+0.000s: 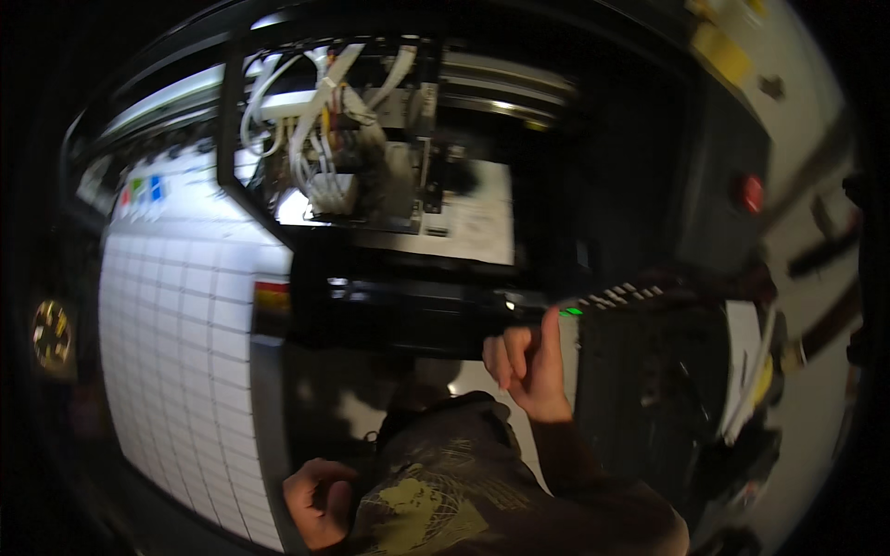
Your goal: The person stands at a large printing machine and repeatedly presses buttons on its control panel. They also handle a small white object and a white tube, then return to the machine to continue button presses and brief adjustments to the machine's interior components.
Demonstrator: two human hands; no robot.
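The gridded sheet along the printer's left edge looks like smooth, matt paper. Toward the back edge, metal guide rails shine and ribbon cables look plastic. The front-edge black cover is glossy; the T-shirt, matt cloth.

Right hand: raised digit overlaps the button row near a green light; contact can't be told. Button markings too blurred to make out. Left hand: curled, palm side partly hidden, forearm lost behind the shirt. Carriage wiring smeared; individual plugs indistinct. Gridded sheet: lines soft. Colour patches too small for detail. Shirt cut by lower edge.
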